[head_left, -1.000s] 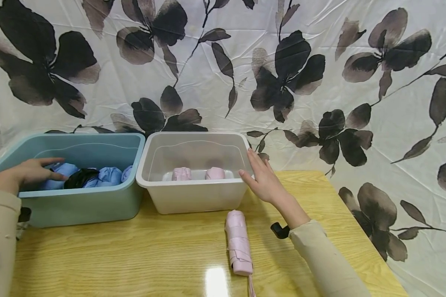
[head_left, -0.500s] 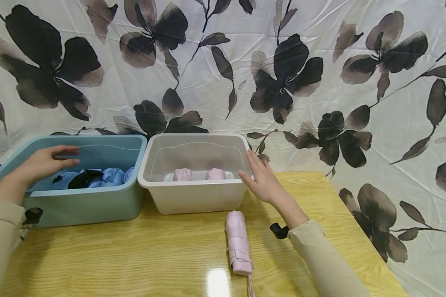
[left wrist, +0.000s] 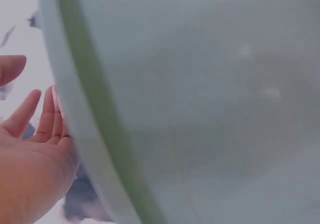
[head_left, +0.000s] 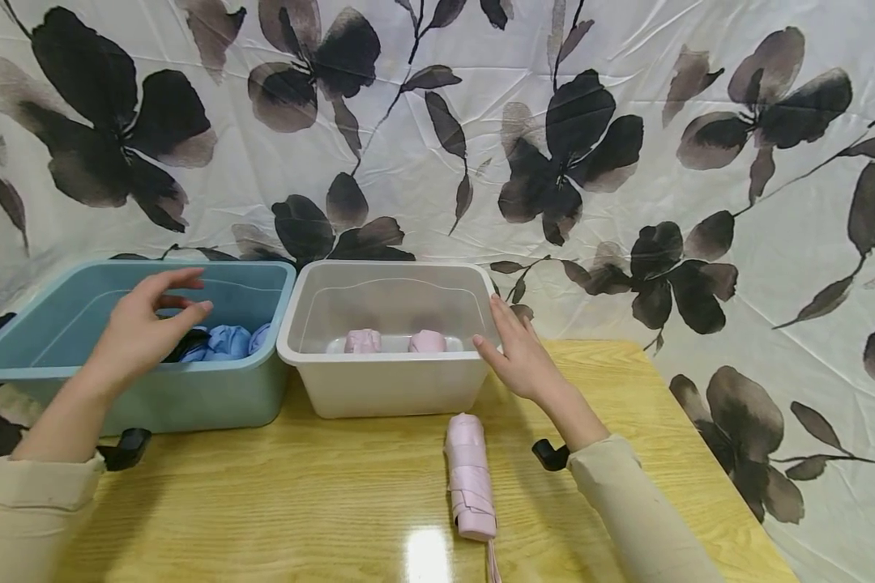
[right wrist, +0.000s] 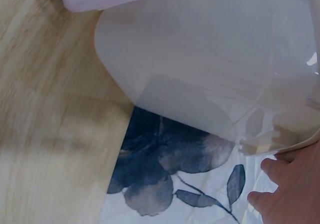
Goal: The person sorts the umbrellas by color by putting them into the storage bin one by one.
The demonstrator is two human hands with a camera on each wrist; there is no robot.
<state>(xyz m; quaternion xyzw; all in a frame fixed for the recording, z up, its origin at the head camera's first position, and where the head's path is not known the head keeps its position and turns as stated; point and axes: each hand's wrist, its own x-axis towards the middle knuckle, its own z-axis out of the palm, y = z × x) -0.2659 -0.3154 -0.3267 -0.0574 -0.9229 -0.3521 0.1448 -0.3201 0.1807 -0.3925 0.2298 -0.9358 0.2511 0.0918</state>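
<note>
My left hand hovers over the teal bin, thumb and fingers apart and slightly bent, with nothing between them. Inside that bin lie several blue cloth bundles and a black one, partly hidden behind the hand. My right hand rests with fairly straight fingers on the right rim of the white bin. Two pink bundles sit in the white bin, their lower parts hidden by its front wall. On the table in front lies a folded pink umbrella with a wrist strap.
The two bins stand side by side at the back of the wooden table, close to a floral cloth. The table's right edge slants away beyond my right arm. A black camera mount sits on my left wrist.
My left hand has risen from among the blue bundles and moved right across the teal bin, holding nothing. The right hand stays on the white bin's rim.
</note>
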